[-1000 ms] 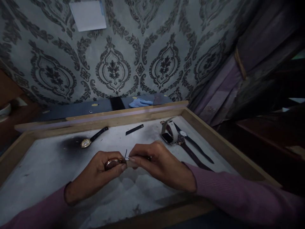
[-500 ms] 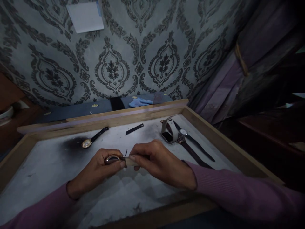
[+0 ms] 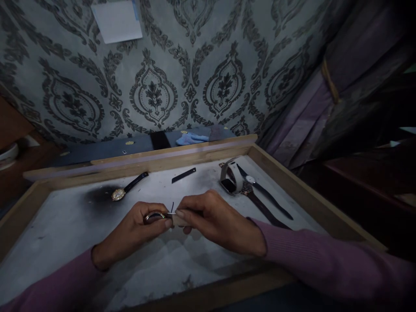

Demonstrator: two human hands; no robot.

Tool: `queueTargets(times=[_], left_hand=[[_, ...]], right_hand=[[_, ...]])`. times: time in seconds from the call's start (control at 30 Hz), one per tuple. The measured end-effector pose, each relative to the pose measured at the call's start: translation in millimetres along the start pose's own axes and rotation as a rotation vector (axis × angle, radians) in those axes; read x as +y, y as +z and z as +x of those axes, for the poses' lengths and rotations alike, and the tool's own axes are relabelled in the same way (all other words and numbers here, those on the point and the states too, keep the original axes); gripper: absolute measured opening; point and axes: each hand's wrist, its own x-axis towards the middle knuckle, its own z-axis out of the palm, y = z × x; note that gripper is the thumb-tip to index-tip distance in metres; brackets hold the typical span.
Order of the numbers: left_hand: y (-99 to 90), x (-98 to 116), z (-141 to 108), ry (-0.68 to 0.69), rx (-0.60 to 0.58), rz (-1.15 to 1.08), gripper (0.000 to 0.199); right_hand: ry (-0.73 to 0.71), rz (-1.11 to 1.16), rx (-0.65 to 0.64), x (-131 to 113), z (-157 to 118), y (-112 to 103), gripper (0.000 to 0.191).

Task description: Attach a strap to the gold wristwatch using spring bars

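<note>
Between the thumb and fingers of my left hand (image 3: 138, 229) is a round watch case (image 3: 154, 217) with a shiny gold-coloured rim. My right hand (image 3: 214, 221) pinches a thin metal piece (image 3: 171, 213) against the right side of the case, and a pale strip (image 3: 179, 220) shows under its fingers. A small dark sliver sticks up between the two hands. Whether the metal piece is a tool or part of the watch is too small to tell. Both hands are over the white surface of a wooden-framed tray (image 3: 276, 164).
A gold watch (image 3: 118, 194) with a dark strap lies at the left. Behind my hands is a black flat blade (image 3: 183, 175). Several watches lie at the right, among them a pale-strapped square one (image 3: 229, 185). A blue cloth (image 3: 191, 138) rests beyond the tray's back edge.
</note>
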Motion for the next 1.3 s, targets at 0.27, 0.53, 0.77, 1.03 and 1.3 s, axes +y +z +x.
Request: queueTargets(times=[0.27,0.53,0.77,1.03,1.3], left_hand=[[0.3,-1.3,0.4,0.014,-0.02,-0.01,0.03],[0.2,-2.5,0.7,0.003,-0.021,-0.028,0.03],[-1.3,-5.7,1.1,0.0,-0.038,-0.009,0.028],[-1.2,-4.7,0.5,-0.001,-0.05,0.005,0.032],[-1.6,-5.7,0.7,0.007,-0.056,0.005,0.031]], right_hand=[[0.008,-0.002,-0.015,-0.2,-0.6,0.5,0.022],[0.002,0.011,-0.013,-0.1,-0.1,0.4,0.025],[0.006,-0.008,-0.034,-0.7,0.0,-1.4,0.026],[0.01,0.004,-0.035,-0.9,-1.3,-1.5,0.025],[0.017,0.032,-0.053,-0.9,-1.8,-1.3,0.026]])
